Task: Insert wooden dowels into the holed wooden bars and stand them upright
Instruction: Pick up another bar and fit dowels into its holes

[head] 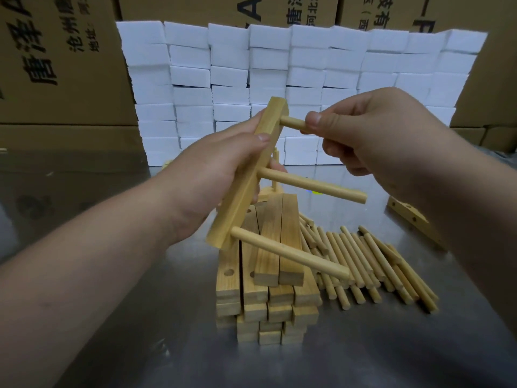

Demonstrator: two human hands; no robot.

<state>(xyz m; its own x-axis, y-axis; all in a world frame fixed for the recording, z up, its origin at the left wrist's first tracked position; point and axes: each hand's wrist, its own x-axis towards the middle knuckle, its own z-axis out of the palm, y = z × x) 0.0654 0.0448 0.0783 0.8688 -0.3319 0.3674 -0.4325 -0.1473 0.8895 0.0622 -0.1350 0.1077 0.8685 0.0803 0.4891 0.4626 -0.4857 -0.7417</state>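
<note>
Now the left hand (pixel 212 175) grips the holed bar (pixel 246 186); the right hand (pixel 377 135) pinches a dowel (pixel 292 123) just beyond that thumb. Best pushed squarely, bar steady.

Shiny metal table (pixel 112 317), stacked holed bars (pixel 279 301), loose dowels (pixel 363 264) just beside, white blocks (pixel 307 65) behind

This looks like a warehouse or small assembly workshop. Large brown cardboard cartons (pixel 56 65) printed with black Chinese characters are stacked along the back. In front of them, identical white rectangular blocks (pixel 307 65) are piled in neat rows like a wall. The work surface is a shiny metal desk (pixel 112 275). It carries batch stock: a layered stack of holed wooden bars (pixel 265 275) and, just beside it, a heap of matching dowels (pixel 363 261).
</note>
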